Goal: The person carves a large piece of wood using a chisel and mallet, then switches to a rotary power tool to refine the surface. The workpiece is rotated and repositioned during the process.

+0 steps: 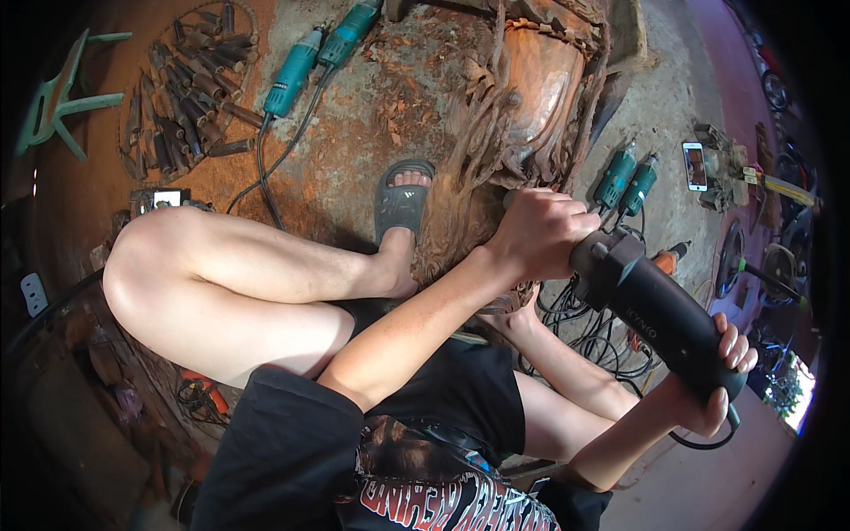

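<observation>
Both my hands are on a black angle grinder [660,305], which lies slantwise at the right of the head view. My left hand [544,232] is wrapped round its front end, and a dark stub, perhaps the side handle, shows past the fist. Round the rear of the body close the fingers of my right hand [715,376], where the cord leaves. Just ahead of my left hand stands a carved brown wooden piece [460,186] with a smooth, lighter hollow [542,84]. The grinder's disc is hidden, so I cannot tell whether it touches the wood.
Two teal power tools [297,75] lie at the far left of the wood, and two smaller ones [617,173] at its right. Wood-handled chisels [190,97] form a heap at far left by a green chair [57,111]. Tangled cables [584,332] and a phone [696,166] are at right.
</observation>
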Demonstrator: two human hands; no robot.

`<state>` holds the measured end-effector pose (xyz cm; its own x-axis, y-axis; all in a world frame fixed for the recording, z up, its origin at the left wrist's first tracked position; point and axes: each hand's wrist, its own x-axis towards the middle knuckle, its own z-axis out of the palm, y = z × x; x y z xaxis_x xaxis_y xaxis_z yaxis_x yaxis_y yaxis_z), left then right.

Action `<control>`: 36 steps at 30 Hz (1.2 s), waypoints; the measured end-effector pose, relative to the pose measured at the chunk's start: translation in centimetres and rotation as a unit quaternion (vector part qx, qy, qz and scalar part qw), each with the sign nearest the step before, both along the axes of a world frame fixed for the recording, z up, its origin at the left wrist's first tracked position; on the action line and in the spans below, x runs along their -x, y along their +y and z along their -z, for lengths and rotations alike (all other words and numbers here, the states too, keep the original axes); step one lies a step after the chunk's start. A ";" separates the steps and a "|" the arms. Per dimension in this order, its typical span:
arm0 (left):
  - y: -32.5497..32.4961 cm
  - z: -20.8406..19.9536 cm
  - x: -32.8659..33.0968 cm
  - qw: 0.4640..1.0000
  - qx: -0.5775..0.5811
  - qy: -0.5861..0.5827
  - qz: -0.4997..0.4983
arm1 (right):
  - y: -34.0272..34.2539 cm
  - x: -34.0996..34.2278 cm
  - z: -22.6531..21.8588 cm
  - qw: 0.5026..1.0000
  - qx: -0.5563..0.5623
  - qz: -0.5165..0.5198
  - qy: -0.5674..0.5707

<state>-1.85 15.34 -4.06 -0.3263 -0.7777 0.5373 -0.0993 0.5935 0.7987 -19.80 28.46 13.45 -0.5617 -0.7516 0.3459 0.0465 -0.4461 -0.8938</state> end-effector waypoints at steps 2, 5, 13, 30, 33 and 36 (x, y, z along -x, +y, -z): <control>-0.2 -0.1 0.0 1.000 -0.005 -0.005 0.003 | -0.4 0.3 -0.1 1.000 -0.012 -0.001 -0.001; -0.2 -0.5 -0.1 1.000 -0.014 -0.016 0.000 | -1.1 1.0 -0.4 0.999 -0.019 -0.032 -0.015; -0.5 -0.7 0.1 0.999 -0.028 -0.013 -0.012 | -2.7 2.6 -0.7 0.996 -0.033 -0.075 -0.031; 0.5 -2.1 1.7 0.996 0.033 -0.042 0.067 | 4.3 2.0 0.0 0.997 0.047 0.043 -0.044; 0.9 -1.8 1.8 0.996 0.031 -0.043 0.076 | 4.7 1.9 0.8 0.995 0.054 0.048 -0.062; 1.1 -1.5 1.7 0.996 0.022 -0.043 0.079 | 4.7 2.0 1.1 0.996 0.041 0.048 -0.067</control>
